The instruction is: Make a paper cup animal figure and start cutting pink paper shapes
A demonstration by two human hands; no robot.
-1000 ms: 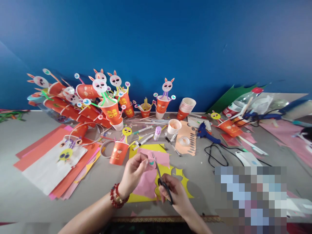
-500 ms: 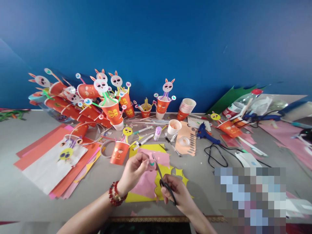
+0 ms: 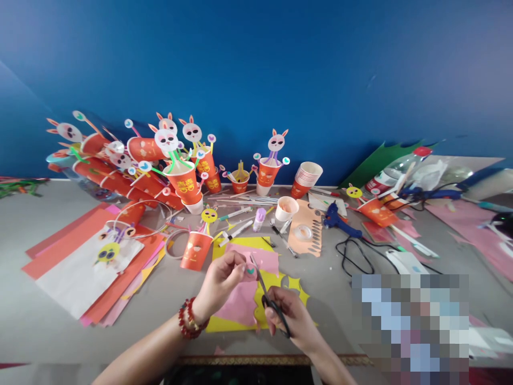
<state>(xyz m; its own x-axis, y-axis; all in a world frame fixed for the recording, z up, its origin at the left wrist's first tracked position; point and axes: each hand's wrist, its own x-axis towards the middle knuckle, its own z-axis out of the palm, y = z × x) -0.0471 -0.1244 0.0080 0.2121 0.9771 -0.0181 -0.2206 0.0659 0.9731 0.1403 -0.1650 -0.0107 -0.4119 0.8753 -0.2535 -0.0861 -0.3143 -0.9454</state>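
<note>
My left hand pinches a small pink paper piece with a teal mark on it. The fingers of my right hand are wrapped round the handles of black scissors, whose blades lie along the right edge of that piece. Beneath both hands are pink paper and yellow paper with cut-out edges. A red cup with a yellow rabbit face stands just left of the papers.
Several red cups with rabbit faces crowd the back left. Coloured sheets lie at the left. Behind the hands are a white cup, pens and a glue stick. A blue glue gun and a bottle are to the right.
</note>
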